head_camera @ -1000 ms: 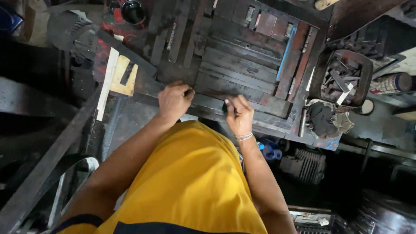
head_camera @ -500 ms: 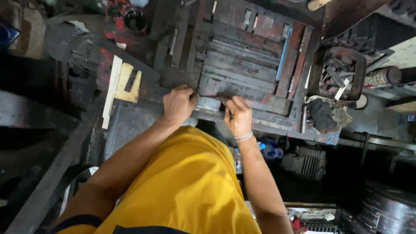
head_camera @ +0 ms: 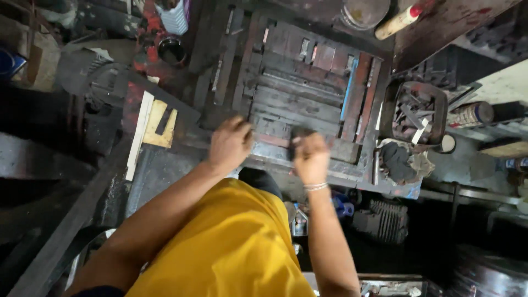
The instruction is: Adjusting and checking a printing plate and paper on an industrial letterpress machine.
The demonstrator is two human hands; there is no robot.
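Dark, ink-blackened metal and wood bars, locked edge to edge in a printing forme (head_camera: 308, 93) at 12 o'clock from both hands. Held at the near edge of that forme: a small dark block (head_camera: 298, 141), pinched in the curled fingers of the right hand (head_camera: 311, 157), thin bangle at the wrist. Just to its left, at 9 o'clock, the left hand (head_camera: 230, 144), knuckles up, fingers bent down onto the lowest bars; whether clenched on anything, impossible to tell through the blur. Both hands close together, not touching.

Within the forme, one blue strip (head_camera: 348, 91) upright among reddish-brown bars at 2 o'clock of the right hand. Underneath, a grimy metal bench (head_camera: 159, 170), stained red and black. At 9 o'clock of the left hand, a pale yellow board with a slot cut out (head_camera: 158, 125), beside a white strip. At 3 o'clock of the right hand, a dark rag (head_camera: 400, 162) and, beyond it, a metal tray of loose pieces (head_camera: 419, 113). At 1 o'clock, far edge, a cream bottle with a red cap (head_camera: 397, 21) lying tilted. At 11 o'clock, a round black tin (head_camera: 171, 50).

Dim, cluttered workshop all round; below the bench, shadowed floor and machine parts at 5 o'clock. Yellow shirt (head_camera: 225, 247) filling the near foreground.
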